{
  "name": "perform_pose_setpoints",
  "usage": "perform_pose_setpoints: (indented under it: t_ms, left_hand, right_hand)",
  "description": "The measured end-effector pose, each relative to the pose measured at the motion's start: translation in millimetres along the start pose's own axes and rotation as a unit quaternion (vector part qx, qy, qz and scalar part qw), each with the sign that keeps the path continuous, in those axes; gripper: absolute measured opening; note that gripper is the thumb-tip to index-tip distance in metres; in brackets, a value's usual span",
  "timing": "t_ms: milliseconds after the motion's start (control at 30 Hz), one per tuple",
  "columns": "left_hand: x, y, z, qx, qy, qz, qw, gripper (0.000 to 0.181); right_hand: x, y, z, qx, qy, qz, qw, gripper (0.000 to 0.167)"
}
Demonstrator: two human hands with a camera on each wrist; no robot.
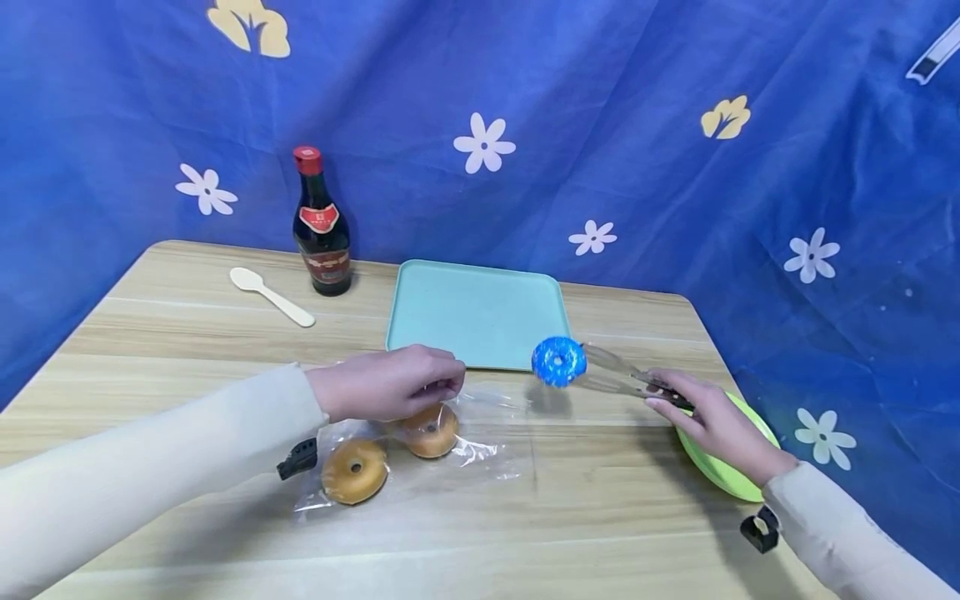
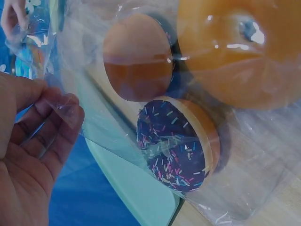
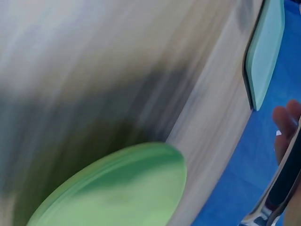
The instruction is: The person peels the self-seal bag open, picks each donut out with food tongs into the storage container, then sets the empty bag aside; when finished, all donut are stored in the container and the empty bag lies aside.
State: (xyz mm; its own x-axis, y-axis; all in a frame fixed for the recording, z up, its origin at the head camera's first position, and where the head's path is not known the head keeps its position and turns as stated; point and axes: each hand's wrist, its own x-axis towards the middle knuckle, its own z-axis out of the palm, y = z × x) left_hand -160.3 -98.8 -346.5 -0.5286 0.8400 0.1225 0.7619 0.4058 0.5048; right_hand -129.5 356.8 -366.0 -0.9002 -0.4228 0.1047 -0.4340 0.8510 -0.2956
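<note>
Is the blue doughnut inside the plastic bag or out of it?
Out. In the head view, tongs in the right hand hold the blue doughnut up, past the right edge of the plastic bag.

Head view: bright; light from above; soft shadows beneath the sleeves, lower left and lower right. White glare streaks the clear plastic bag, lower centre. Left wrist view: dimmer, hazy; highlights on the plain doughnut, upper right. Right wrist view: tabletop smeared by blur, pale upper left; dark shadow above the green plate.
</note>
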Motion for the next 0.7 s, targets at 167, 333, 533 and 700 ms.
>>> perform_pose_setpoints:
  t_ms: [167, 333, 533, 700]
  left_hand:
    - [-2.0, 0.9, 2.2, -0.004, -0.003, -0.011, 0.9999, 0.021]
    - [-4.3, 0.2, 3.7, -0.006, -0.002, -0.014, 0.9999, 0.022]
    - [-4.7, 1.0, 3.6, -0.011, -0.004, -0.012, 0.9999, 0.020]
    - [-4.5, 2.0, 1.9, -0.005, 0.001, -0.011, 0.9999, 0.018]
  right_hand:
    - [34.4, 5, 16, 0.028, 0.029, 0.002, 0.9992, 0.041]
    - [81.5, -6, 35, 0.050, 0.042, 0.008, 0.9978, 0.034]
    - [132.5, -33, 52, 0.068, 0.021, 0.027, 0.9971, 0.038]
    - [169.0, -55, 64, 0.078, 0.011, 0.041, 0.9960, 0.045]
